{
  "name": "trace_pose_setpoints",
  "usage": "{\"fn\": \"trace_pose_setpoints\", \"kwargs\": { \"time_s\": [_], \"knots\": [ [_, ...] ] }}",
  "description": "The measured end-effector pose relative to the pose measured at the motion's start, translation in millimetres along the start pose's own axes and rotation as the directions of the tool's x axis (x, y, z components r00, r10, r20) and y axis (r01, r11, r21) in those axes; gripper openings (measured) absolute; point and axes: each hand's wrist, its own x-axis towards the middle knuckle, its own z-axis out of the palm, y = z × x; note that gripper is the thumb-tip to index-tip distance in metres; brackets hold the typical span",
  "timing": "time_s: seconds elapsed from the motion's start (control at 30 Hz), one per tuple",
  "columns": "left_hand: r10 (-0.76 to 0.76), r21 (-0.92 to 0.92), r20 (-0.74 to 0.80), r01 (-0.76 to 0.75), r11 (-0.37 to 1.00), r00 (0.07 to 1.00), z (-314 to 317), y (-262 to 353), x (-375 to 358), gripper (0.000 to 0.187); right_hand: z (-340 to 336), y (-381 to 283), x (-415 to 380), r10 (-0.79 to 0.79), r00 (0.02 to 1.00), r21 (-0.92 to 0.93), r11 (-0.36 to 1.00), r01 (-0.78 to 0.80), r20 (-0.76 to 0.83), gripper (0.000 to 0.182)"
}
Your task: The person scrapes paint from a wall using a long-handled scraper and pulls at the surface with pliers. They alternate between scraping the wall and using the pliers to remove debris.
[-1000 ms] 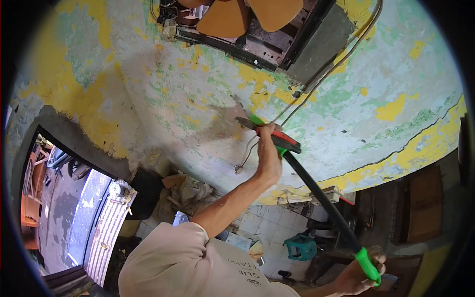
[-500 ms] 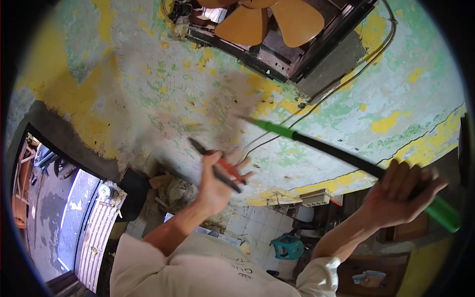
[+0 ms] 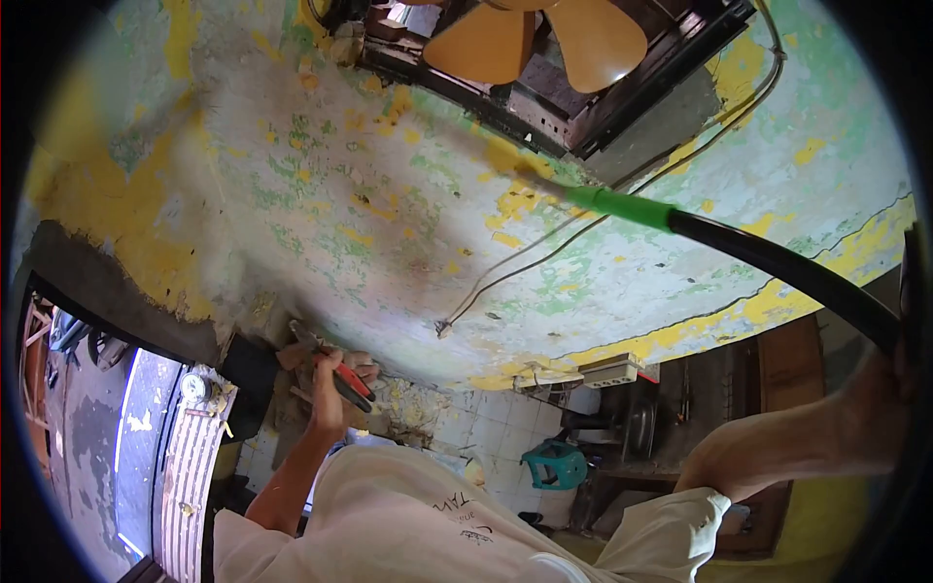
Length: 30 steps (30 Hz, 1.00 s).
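Observation:
At the lower left, my left hand (image 3: 335,379) is closed around pliers (image 3: 345,378) with red-and-black handles, their jaws pointing up and left. My right hand (image 3: 880,384), dim at the far right edge, grips a long black-and-green tool (image 3: 768,255). Its green collar (image 3: 632,206) and thin blurred tip lie in front of the wall (image 3: 389,223), below the fan opening. Peeling yellow, green and white paint covers this wall. A thin cable (image 3: 544,238) runs down it to a loose end.
A fan (image 3: 593,44) with orange-brown blades sits in a dark frame at the top. Below right are a power strip (image 3: 610,372) and a teal stool (image 3: 554,464) on white tiles. A doorway (image 3: 97,428) opens at left. Rubble lies near my left hand.
My left hand has moved down and left with the pliers, away from the cable end. My right hand has swung right and up with the long tool, towards the view's edge.

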Motion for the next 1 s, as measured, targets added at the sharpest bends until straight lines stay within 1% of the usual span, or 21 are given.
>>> {"fn": "trace_pose_setpoints", "kwargs": {
  "time_s": [0.1, 0.13, 0.2, 0.27, 0.3, 0.33, 0.4, 0.47, 0.5, 0.53, 0.57, 0.6, 0.63, 0.67, 0.7, 0.73, 0.8, 0.83, 0.9, 0.97, 1.0],
  "knots": [
    [0.001, 0.025, 0.072, -0.003, 1.000, 0.997, 16.3, -11.6, 2.5, 0.031, -18.0, -9.6, 7.2, 0.018, 0.997, 0.097, 0.995, -0.010, -0.074, 0.052],
    [-0.026, -0.008, 0.068, 0.027, 1.000, 0.997, 23.1, -14.8, 0.8, 0.027, -5.1, -6.2, 2.8, 0.017, 0.997, 0.091, 0.996, -0.010, -0.073, 0.052],
    [-0.036, 0.029, 0.124, 0.033, 0.999, 0.992, 33.2, -19.0, -5.4, 0.025, 22.1, 1.6, -15.4, -0.001, 0.992, -0.172, 0.985, -0.021, -0.127, 0.052],
    [0.000, 0.023, 0.240, -0.006, 1.000, 0.971, 44.3, -21.2, -6.8, 0.024, 26.2, -11.7, -19.3, -0.018, 0.983, -0.188, 0.982, -0.016, -0.180, 0.051],
    [0.008, 0.023, 0.245, -0.015, 1.000, 0.970, 48.3, -21.8, -8.6, 0.024, 27.6, -16.8, -20.9, -0.028, 0.974, -0.189, 0.982, -0.016, -0.225, 0.051],
    [0.014, 0.042, 0.288, -0.027, 0.999, 0.958, 51.6, -22.3, -10.8, 0.024, 2.2, -20.6, -33.5, -0.078, 0.947, -0.082, 0.995, 0.055, -0.310, 0.042],
    [0.026, 0.129, 0.388, -0.083, 0.988, 0.921, 53.9, -18.0, -15.0, 0.024, 16.1, -25.2, -58.1, -0.136, 0.819, -0.156, 0.986, 0.058, -0.557, 0.034],
    [0.014, 0.142, 0.378, -0.072, 0.987, 0.926, 59.8, -15.4, -20.8, 0.023, 42.7, -36.4, -74.8, -0.187, 0.701, -0.307, 0.951, -0.048, -0.688, 0.034],
    [-0.012, 0.176, 0.376, -0.059, 0.983, 0.927, 61.7, -11.1, -25.1, 0.023, 37.3, -45.5, -83.5, -0.035, 0.903, 0.077, 0.994, 0.075, -0.428, 0.033],
    [0.006, 0.143, 0.410, -0.070, 0.987, 0.912, 66.0, -5.5, -27.3, 0.025, 37.0, -45.9, -85.6, -0.031, 0.964, 0.276, 0.955, 0.106, -0.263, 0.032],
    [0.012, 0.145, 0.415, -0.079, 0.986, 0.910, 67.9, -6.6, -24.7, 0.025, 37.5, -46.4, -87.4, -0.026, 0.996, 0.464, 0.883, 0.065, -0.090, 0.032],
    [-0.010, 0.152, 0.410, -0.057, 0.987, 0.912, 69.0, -9.7, -20.2, 0.030, 41.6, -36.0, -80.9, -0.137, 0.956, -0.149, 0.984, 0.100, -0.260, 0.036],
    [-0.041, 0.159, 0.401, -0.025, 0.987, 0.915, 68.4, -12.5, -21.8, 0.036, 43.0, -37.3, -80.4, -0.225, 0.930, -0.452, 0.889, 0.073, -0.291, 0.038],
    [-0.016, 0.141, 0.416, -0.047, 0.989, 0.909, 73.8, -9.9, -22.8, 0.035, 44.4, -38.5, -80.3, -0.311, 0.895, -0.704, 0.710, -0.004, -0.319, 0.040],
    [-0.007, 0.131, 0.418, -0.052, 0.990, 0.908, 81.1, -10.9, -21.4, 0.035, 44.7, -45.4, -82.7, -0.199, 0.908, -0.437, 0.899, 0.019, -0.370, 0.041],
    [0.001, 0.104, 0.453, -0.054, 0.993, 0.891, 85.8, -10.4, -19.1, 0.031, 45.0, -53.6, -87.9, -0.075, 0.918, -0.127, 0.992, 0.027, -0.390, 0.043],
    [0.002, 0.015, 0.496, -0.011, 1.000, 0.868, 99.4, -6.8, -20.8, 0.019, 44.9, -60.6, -93.4, 0.038, 0.922, 0.190, 0.981, 0.039, -0.384, 0.045],
    [-0.049, 0.046, 0.492, 0.031, 0.998, 0.869, 104.9, -3.1, -23.0, 0.017, 47.2, -57.0, -89.5, 0.033, 0.902, 0.150, 0.988, 0.036, -0.431, 0.048],
    [-0.158, -0.006, 0.446, 0.179, 0.984, 0.881, 130.7, 3.3, -26.8, 0.020, 54.7, -58.4, -94.4, 0.019, 0.888, 0.120, 0.992, 0.041, -0.460, 0.051],
    [-0.212, 0.011, 0.518, 0.241, 0.970, 0.829, 159.7, 18.6, -28.0, 0.041, 66.9, -72.5, -135.6, -0.009, 0.904, 0.155, 0.984, 0.083, -0.428, 0.050],
    [-0.162, -0.031, 0.564, 0.217, 0.976, 0.810, 177.4, 27.0, -28.6, 0.049, 71.3, -79.3, -157.7, -0.026, 0.918, 0.173, 0.980, 0.103, -0.397, 0.051]
  ]
}}
